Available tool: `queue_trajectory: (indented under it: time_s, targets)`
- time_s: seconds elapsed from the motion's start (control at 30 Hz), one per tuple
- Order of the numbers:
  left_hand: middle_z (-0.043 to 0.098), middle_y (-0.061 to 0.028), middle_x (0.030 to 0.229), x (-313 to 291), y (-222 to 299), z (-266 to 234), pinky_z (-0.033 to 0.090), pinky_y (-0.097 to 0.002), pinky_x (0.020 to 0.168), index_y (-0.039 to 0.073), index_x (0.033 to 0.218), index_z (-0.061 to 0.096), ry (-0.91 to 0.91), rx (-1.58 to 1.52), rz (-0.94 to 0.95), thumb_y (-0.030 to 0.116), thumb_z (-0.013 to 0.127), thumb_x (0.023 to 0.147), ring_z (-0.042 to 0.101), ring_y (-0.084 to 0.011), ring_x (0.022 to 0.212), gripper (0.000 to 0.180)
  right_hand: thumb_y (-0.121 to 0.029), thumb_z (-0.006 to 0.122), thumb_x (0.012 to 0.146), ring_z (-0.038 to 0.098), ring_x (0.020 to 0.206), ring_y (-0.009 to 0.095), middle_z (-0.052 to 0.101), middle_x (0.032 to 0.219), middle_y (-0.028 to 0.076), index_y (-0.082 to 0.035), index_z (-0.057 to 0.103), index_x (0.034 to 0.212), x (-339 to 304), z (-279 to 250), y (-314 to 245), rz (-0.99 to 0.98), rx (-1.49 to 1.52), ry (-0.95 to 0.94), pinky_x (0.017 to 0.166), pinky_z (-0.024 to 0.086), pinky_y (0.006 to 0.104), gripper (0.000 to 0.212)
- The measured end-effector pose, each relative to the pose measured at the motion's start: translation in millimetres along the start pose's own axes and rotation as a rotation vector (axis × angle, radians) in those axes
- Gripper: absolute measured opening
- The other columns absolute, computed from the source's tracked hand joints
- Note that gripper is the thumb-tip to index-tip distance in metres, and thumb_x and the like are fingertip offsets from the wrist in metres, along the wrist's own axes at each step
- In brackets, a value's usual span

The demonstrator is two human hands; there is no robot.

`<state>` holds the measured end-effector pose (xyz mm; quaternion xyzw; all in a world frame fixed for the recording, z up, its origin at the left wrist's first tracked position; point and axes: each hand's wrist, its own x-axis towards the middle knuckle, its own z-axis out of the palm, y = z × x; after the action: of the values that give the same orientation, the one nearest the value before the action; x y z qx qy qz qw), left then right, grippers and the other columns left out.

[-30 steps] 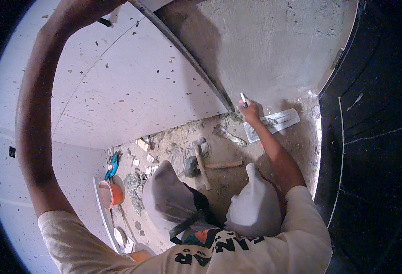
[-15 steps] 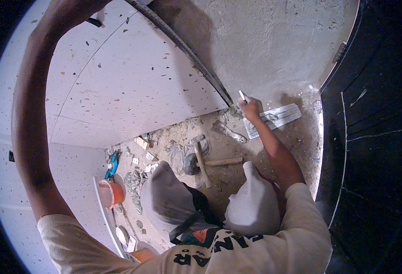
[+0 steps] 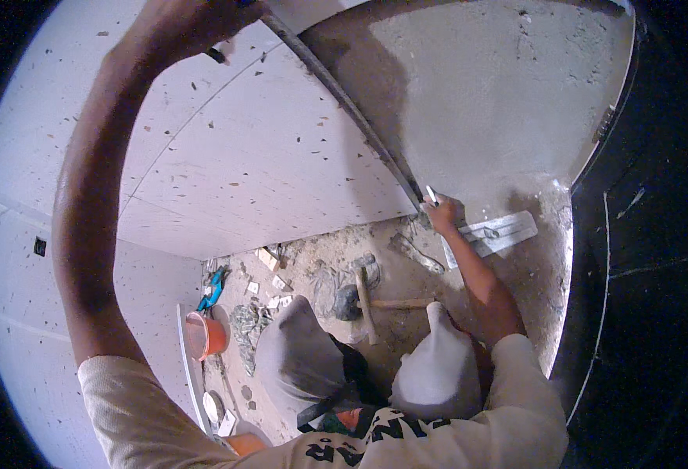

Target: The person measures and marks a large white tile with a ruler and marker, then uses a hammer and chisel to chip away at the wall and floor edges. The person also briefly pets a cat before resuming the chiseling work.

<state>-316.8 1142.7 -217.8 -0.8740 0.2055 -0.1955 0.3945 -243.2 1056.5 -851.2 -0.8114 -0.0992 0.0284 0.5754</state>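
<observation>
My left arm reaches high, and my left hand (image 3: 195, 27), partly cut off by the top edge, is closed at the upper end of a long dark straight bar (image 3: 344, 98). The bar slants down along the border between a white speckled panel (image 3: 234, 148) and a grey plastered surface (image 3: 500, 102). Just below that hand shows a short black piece (image 3: 216, 55); what it is, I cannot make out. At the bar's lower end, my right hand (image 3: 440, 216) pinches a slim white marker (image 3: 432, 195). A flat metal plastering trowel (image 3: 508, 233) lies beside my right wrist.
A mallet with a dark head (image 3: 347, 302), another wooden-handled hammer (image 3: 366, 305) and a dirty scraper (image 3: 418, 252) lie before my knees. Leftward are an orange bucket (image 3: 207, 334), a blue tool (image 3: 213, 288), a crumpled cloth (image 3: 246, 332) and tile scraps (image 3: 267, 259). A black surface (image 3: 657, 258) bounds the right.
The view has tilted, so the scene sits lower and further right, and more of my left hand shows at the bar's top. My right hand still holds the marker near the bar's lower end.
</observation>
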Motion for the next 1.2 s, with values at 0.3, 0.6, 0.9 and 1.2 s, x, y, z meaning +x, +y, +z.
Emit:
queue_trajectory:
  time_s: [0.3, 0.6, 0.9, 1.2]
  targets:
    - [0.064, -0.0101, 0.085, 11, 8, -11, 0.052, -0.0389, 0.072, 0.004, 0.092, 0.067, 0.080, -0.050, -0.019, 0.010, 0.064, 0.082, 0.060, -0.0255, 0.082, 0.012, -0.037, 0.069, 0.081, 0.067, 0.074, 0.031, 0.068, 0.079, 0.020, -0.004, 0.070, 0.096, 19, 17, 23, -0.001, -0.209, 0.125, 0.069, 0.050, 0.0412, 0.037]
    - [0.064, -0.0079, 0.084, 5, 12, -3, 0.050, -0.0377, 0.072, 0.008, 0.093, 0.068, 0.050, 0.048, -0.080, 0.014, 0.064, 0.084, 0.058, -0.0230, 0.084, 0.012, -0.016, 0.073, 0.078, 0.067, 0.077, 0.027, 0.070, 0.085, 0.014, -0.004, 0.070, 0.096, 5, 32, 10, -0.030, 0.012, 0.051, 0.074, 0.051, 0.0364, 0.022]
    - [0.063, -0.0064, 0.085, 9, 16, 0, 0.047, -0.0350, 0.072, 0.009, 0.092, 0.068, 0.093, 0.080, -0.030, 0.016, 0.061, 0.087, 0.056, -0.0210, 0.083, 0.011, -0.042, 0.067, 0.082, 0.063, 0.088, 0.042, 0.066, 0.093, 0.026, -0.002, 0.068, 0.103, 20, 30, 30, -0.048, -0.076, 0.079, 0.081, 0.049, 0.0467, 0.045]
    - [0.062, -0.0048, 0.083, 11, 20, 1, 0.048, -0.0330, 0.070, 0.009, 0.092, 0.067, 0.054, 0.123, -0.087, 0.017, 0.061, 0.089, 0.054, -0.0178, 0.081, 0.011, -0.015, 0.070, 0.080, 0.065, 0.077, 0.032, 0.067, 0.081, 0.018, 0.000, 0.068, 0.096, 14, 27, 23, -0.081, 0.030, 0.138, 0.073, 0.050, 0.0389, 0.022]
